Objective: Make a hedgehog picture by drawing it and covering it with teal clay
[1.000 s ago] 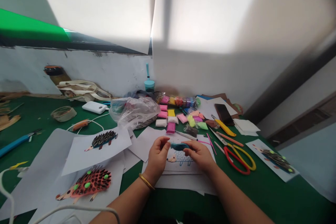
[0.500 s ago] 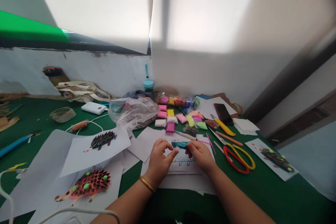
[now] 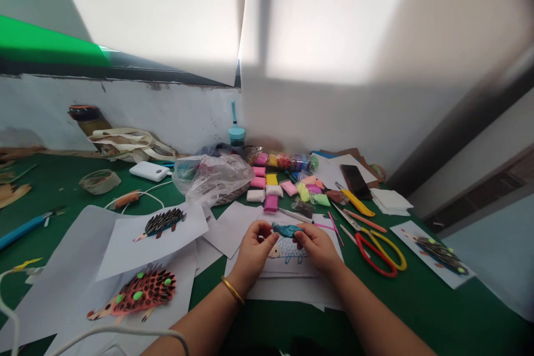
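Between my two hands, above the paper, is a small shiny blue packet of modelling clay (image 3: 286, 230), stretched out sideways. My right hand (image 3: 317, 245) pinches its right end between thumb and fingers. My left hand (image 3: 255, 247), with a gold bangle on the wrist, is closed with its thumb and fingertips at the packet's left end. Beneath them lies a sheet with a blue hedgehog drawing (image 3: 290, 249), partly covered by the hands. Just behind the hands sit a magenta clay packet (image 3: 271, 203) and a white-barrelled pen (image 3: 294, 215).
Red-and-yellow scissors (image 3: 377, 247), a yellow cutter (image 3: 357, 203) and a phone (image 3: 355, 181) lie to the right. Several clay packets and a crumpled plastic bag (image 3: 217, 178) are behind. Finished hedgehog pictures (image 3: 139, 297) lie left, near a white cable (image 3: 125, 332).
The blue packet has turned slightly and shows more of its surface. Both hands have shifted only a little, with the left fingertips nearer its end.
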`<action>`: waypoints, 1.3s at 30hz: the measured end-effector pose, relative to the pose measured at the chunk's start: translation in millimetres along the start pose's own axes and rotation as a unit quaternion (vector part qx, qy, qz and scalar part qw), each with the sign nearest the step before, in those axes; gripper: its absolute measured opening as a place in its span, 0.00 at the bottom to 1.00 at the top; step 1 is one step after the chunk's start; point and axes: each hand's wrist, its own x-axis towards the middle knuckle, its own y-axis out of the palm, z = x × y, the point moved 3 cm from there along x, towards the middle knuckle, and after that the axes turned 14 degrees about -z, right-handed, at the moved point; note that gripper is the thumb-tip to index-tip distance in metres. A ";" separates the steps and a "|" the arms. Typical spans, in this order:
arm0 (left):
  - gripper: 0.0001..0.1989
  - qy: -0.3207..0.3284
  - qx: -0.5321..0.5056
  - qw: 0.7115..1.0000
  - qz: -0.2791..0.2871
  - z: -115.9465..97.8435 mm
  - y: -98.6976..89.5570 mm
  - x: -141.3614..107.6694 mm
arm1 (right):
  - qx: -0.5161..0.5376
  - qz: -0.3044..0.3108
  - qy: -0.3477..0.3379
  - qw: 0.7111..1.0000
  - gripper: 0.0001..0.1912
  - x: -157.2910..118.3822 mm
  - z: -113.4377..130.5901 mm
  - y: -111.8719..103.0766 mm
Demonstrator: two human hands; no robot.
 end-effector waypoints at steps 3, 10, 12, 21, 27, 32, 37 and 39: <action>0.11 0.034 0.049 0.998 -0.015 -3.9 -1.7 0.9 | -0.008 0.000 -0.006 1.000 0.24 -0.2 0.0 0.2; 0.11 0.180 0.172 0.968 -0.038 -14.0 -6.2 -1.9 | -0.073 -0.020 -0.032 0.997 0.22 -1.2 -1.6 -3.2; 0.11 0.200 0.180 0.962 -0.044 -15.1 -5.9 -2.5 | -0.103 -0.032 -0.039 0.993 0.22 -0.2 -1.5 -5.5; 0.17 0.041 0.063 0.997 -0.006 -8.9 -1.0 -1.2 | -0.017 -0.004 -0.014 1.000 0.35 -0.2 -5.2 -5.9; 0.16 0.043 0.049 0.997 0.037 -9.6 2.0 -4.7 | -0.042 0.001 -0.015 0.999 0.29 -2.3 -1.7 1.0; 0.14 0.105 0.095 0.990 0.027 -13.4 4.4 -6.7 | -0.075 -0.033 -0.028 0.996 0.13 -0.6 3.0 1.2; 0.15 0.070 0.070 0.995 0.001 -8.6 -0.8 -1.0 | -0.051 -0.005 -0.033 0.998 0.19 0.5 2.2 -1.5; 0.17 0.049 0.048 0.998 -0.014 -7.2 -4.4 2.4 | -0.047 0.010 -0.033 0.998 0.23 1.0 1.2 -2.9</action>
